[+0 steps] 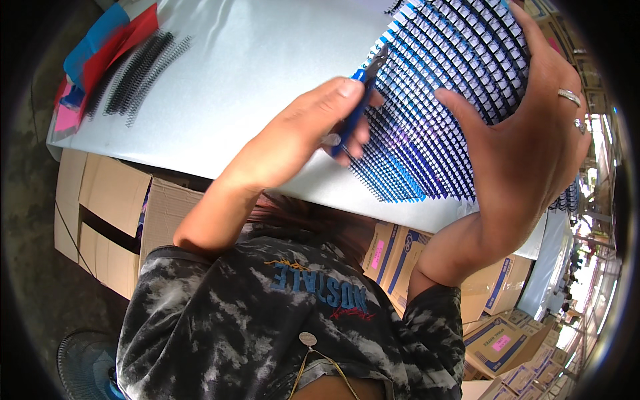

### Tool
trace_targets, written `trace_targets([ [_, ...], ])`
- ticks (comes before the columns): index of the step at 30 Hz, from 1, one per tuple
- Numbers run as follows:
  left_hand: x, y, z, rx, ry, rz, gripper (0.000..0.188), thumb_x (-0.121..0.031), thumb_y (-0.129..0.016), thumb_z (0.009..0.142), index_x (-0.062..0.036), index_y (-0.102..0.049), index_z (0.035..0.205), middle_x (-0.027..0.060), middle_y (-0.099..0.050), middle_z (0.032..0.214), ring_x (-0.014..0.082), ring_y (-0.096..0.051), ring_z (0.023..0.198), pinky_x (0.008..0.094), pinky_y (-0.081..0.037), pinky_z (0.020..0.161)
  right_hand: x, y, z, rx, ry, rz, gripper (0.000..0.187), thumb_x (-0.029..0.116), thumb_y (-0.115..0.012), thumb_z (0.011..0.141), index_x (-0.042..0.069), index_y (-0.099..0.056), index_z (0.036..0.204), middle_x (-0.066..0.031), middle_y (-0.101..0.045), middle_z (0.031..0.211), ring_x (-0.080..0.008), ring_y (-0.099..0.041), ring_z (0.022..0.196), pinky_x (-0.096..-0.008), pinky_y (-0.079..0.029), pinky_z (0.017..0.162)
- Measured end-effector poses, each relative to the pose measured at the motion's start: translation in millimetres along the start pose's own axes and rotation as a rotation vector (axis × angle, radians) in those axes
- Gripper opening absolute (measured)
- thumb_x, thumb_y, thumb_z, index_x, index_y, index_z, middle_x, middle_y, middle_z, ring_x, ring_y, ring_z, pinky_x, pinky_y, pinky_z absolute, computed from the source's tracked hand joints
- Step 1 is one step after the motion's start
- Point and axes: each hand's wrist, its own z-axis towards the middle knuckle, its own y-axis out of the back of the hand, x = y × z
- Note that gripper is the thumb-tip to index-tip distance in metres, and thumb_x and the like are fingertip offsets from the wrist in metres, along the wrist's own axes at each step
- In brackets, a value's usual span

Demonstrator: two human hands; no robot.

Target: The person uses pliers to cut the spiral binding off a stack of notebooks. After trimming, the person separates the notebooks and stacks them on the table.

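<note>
Black coils run in rows over a big stack of bound pads (427, 120), with blue pliers (351, 123) at its left edge.
The left hand (313, 117) is closed around the pliers, just left of the stack, and is nearer that edge; the pliers slant, with their tips up and to the right, toward the coil ends, but I cannot tell if they touch. The right hand (523, 150) is spread wide at the stack's right side, thumb over the coils; how hard it presses, I cannot tell. Under the stack is a white table (233, 87). Far left of the stack lie loose black coils (140, 77), beside a red sheet (141, 32).
</note>
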Motion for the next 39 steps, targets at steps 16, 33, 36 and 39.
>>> trace_targets([
  [16, 18, 17, 4, 0.22, 0.185, -0.588, 0.062, -0.052, -0.025, 0.096, -0.0009, -0.052, 0.117, 0.008, -0.058, 0.08, 0.0165, -0.06, 0.076, 0.0279, -0.05, 0.068, 0, -1, -2, -0.002, 0.001, 0.016, 0.077, 0.037, -0.083, 0.057, 0.02, -0.048, 0.124, -0.0039, -0.055, 0.118, -0.0235, -0.056, 0.104, -0.0385, -0.048, 0.086],
  [33, 21, 2, 2, -0.26, -0.081, 0.614, 0.057, -0.052, -0.029, 0.095, -0.0037, -0.054, 0.113, 0.0046, -0.056, 0.072, 0.0145, -0.055, 0.068, 0.0281, -0.045, 0.063, 1, -3, -4, -0.005, 0.003, 0.019, 0.079, 0.037, -0.083, 0.058, 0.018, -0.046, 0.125, -0.005, -0.054, 0.12, -0.0241, -0.055, 0.105, -0.0387, -0.047, 0.087],
  [36, 30, 1, 4, -0.272, -0.104, 0.53, 0.058, -0.052, -0.029, 0.096, -0.0031, -0.054, 0.114, 0.0045, -0.055, 0.073, 0.0149, -0.056, 0.07, 0.0294, -0.047, 0.065, 2, -4, -4, -0.005, 0.004, 0.028, 0.079, 0.037, -0.083, 0.058, 0.018, -0.046, 0.125, -0.0052, -0.053, 0.12, -0.0242, -0.055, 0.106, -0.0387, -0.047, 0.087],
  [39, 26, 7, 0, 0.051, 0.163, -0.32, 0.06, -0.053, -0.028, 0.096, -0.0018, -0.051, 0.118, 0.0056, -0.056, 0.077, 0.0165, -0.059, 0.071, 0.0295, -0.051, 0.063, 1, -3, -5, -0.008, 0.002, 0.023, 0.079, 0.037, -0.083, 0.058, 0.017, -0.045, 0.125, -0.0054, -0.053, 0.12, -0.0244, -0.055, 0.106, -0.0387, -0.047, 0.087],
])
